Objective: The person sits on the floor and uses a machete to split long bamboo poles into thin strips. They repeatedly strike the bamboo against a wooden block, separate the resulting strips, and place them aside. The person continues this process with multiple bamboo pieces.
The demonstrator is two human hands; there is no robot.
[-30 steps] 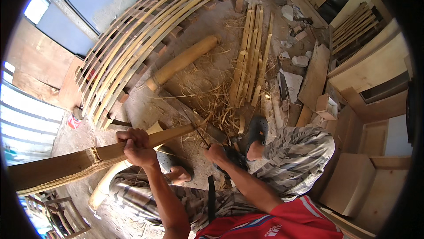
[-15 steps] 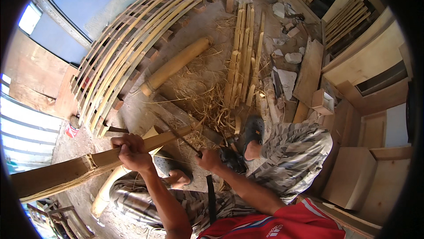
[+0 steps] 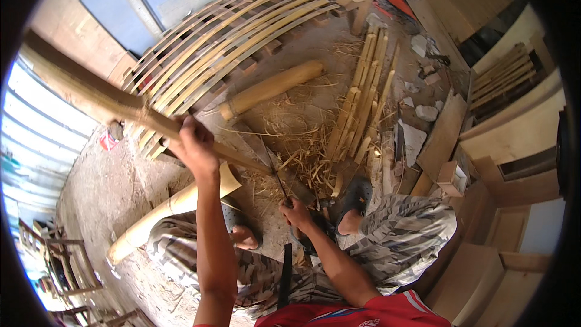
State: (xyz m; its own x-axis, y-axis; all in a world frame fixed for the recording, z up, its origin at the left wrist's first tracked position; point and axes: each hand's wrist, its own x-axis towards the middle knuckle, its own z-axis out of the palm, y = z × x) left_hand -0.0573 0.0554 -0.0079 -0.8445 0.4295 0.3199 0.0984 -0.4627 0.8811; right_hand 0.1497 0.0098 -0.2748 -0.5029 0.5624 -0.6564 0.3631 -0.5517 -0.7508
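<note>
Red shirt (image 3: 348, 313), white lettering (image 3: 368, 323) — hands (image 3: 197, 145) gripping bamboo (image 3: 158, 121), knife (image 3: 279, 180)

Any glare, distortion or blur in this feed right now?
Head view: the corrugated wall at left is glaringly bright, its lines bent by the fisheye, and the corners are black; also in the head view, the left hand and the bamboo pole it grips look slightly soft, possibly motion blur.
</note>
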